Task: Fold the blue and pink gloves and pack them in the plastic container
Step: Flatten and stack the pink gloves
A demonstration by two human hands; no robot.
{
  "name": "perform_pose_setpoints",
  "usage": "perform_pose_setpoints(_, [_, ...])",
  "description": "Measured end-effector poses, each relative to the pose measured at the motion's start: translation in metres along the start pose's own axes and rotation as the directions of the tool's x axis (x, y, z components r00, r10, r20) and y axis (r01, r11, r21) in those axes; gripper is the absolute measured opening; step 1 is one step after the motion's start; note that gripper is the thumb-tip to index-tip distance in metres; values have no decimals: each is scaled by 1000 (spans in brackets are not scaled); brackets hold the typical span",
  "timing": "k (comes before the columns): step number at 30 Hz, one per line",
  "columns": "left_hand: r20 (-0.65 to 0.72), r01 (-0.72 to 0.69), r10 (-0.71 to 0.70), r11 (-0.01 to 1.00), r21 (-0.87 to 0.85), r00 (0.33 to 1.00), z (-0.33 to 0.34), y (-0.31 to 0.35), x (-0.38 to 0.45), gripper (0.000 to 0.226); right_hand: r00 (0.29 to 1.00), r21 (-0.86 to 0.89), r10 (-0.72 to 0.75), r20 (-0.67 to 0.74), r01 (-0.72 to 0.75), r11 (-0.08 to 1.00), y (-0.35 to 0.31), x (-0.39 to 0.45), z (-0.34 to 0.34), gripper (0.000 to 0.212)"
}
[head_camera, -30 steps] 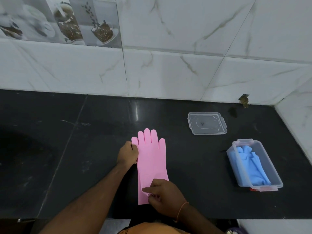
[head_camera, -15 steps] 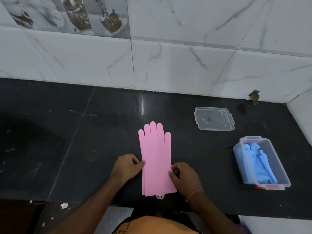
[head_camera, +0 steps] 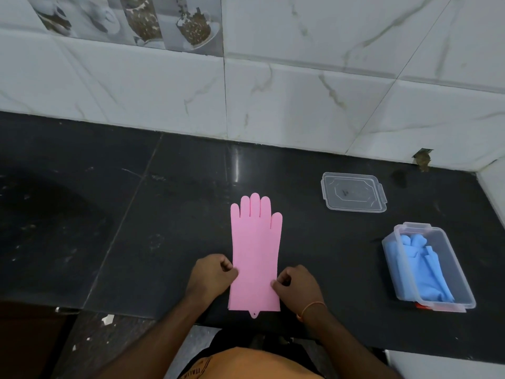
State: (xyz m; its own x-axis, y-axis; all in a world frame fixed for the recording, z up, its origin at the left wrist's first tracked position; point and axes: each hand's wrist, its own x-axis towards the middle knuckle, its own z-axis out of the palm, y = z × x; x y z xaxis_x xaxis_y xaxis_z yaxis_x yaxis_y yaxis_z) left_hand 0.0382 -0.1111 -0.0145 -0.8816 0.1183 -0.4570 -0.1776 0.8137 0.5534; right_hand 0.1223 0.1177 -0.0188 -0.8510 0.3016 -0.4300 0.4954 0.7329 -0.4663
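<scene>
In front of you is a black stone tabletop (head_camera: pixel 169 214) with a thin seam running across it and a bright streak of reflected light. Behind it stands a wall of white marble-look tiles (head_camera: pixel 287 105), and at the upper left a decorative tile (head_camera: pixel 164 20) shows cups and coffee beans. A small chipped hole (head_camera: pixel 422 158) sits at the wall's base on the right.

The fingertips of the left hand (head_camera: pixel 211 274) and right hand (head_camera: pixel 297 283) are curled under at the pink gloves' (head_camera: pixel 255 255) edges — whether a pinch is made cannot be told; the blue gloves' (head_camera: pixel 420 269) fold is blurred by the plastic container (head_camera: pixel 461 285)
</scene>
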Motion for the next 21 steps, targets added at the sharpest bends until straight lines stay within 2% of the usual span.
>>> perform_pose_setpoints(4, [14, -7, 8, 1000, -12, 1000, 1, -1, -3, 20, 999, 1, -19, 28, 19, 1000, 1, -2, -5, 21])
perform_pose_setpoints(6, [-10, -57, 57, 998, 22, 998, -6, 0, -2, 20, 998, -30, -54, 24, 54, 998, 2, -2, -12, 19])
perform_pose_setpoints(8, [-8, -198, 200, 976, 86, 980, -15, -4, 1, 15, 989, -100, -149, -23, 146, 984, 4, 2, -23, 16])
perform_pose_setpoints(9, [35, -311, 309, 938, 154, 950, -22, -9, 2, 7, 973, -152, -228, -30, 221, 963, 7, 6, -29, 12])
perform_pose_setpoints(10, [107, -426, 413, 873, 236, 905, -32, -16, 3, 9, 949, -203, -316, -13, 307, 930, 9, 10, -34, 12])
perform_pose_setpoints(12, [200, -560, 524, 758, 335, 828, -31, -7, 15, 27, 885, -298, -460, 77, 461, 836, 16, 19, -40, 30])
perform_pose_setpoints(13, [174, -552, 528, 745, 374, 831, -22, 15, 20, 32, 853, -338, -506, 126, 517, 787, 18, 24, -41, 36])
perform_pose_setpoints(14, [72, -483, 511, 744, 461, 857, -10, 47, 27, 36, 823, -372, -543, 166, 562, 739, 19, 28, -43, 39])
perform_pose_setpoints(16, [-128, -243, 362, 809, 535, 923, 14, 124, 38, 45, 779, -401, -594, 202, 619, 675, 19, 35, -44, 38])
perform_pose_setpoints(17, [-214, -181, 334, 833, 524, 918, 26, 147, 39, 48, 766, -403, -610, 204, 633, 661, 19, 39, -45, 36])
perform_pose_setpoints(18, [-279, -167, 362, 827, 537, 889, 34, 154, 42, 50, 754, -405, -625, 203, 646, 647, 17, 42, -45, 34])
perform_pose_setpoints(21, [-322, -152, 385, 813, 562, 865, 36, 126, 44, 54, 704, -425, -677, 215, 691, 584, 13, 49, -46, 28])
